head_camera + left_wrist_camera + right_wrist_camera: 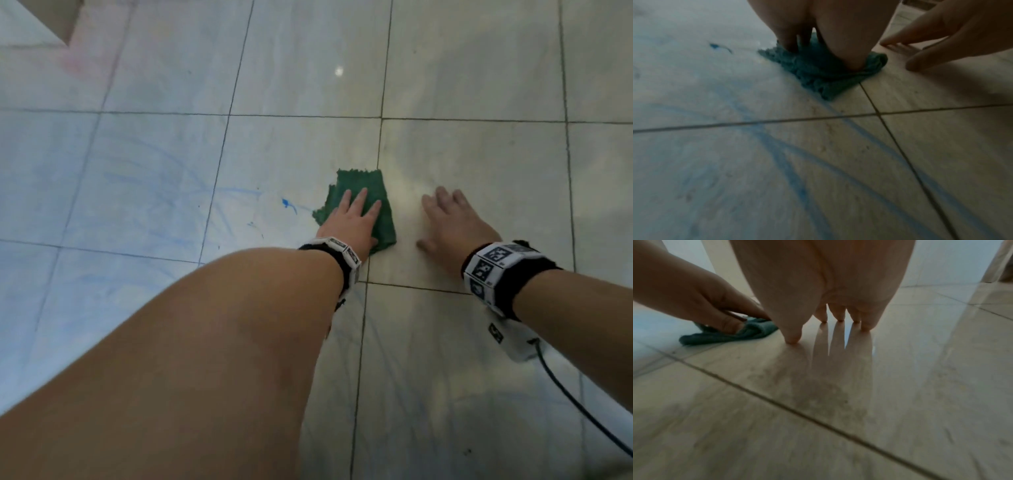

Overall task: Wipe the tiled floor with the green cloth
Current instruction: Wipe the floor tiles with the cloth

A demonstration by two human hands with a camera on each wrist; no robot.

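Glossy pale tiles [472,164], blue smears [164,192]

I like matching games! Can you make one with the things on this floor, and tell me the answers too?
Things:
1. cloth
2. left hand
3. right hand
4. paint blob

Places or colours:
A. fingertips on the bare tile
B. blue, left of the cloth
C. green, flat on the floor
D. pressing down on the cloth

Pairs: 1-C, 2-D, 3-A, 4-B
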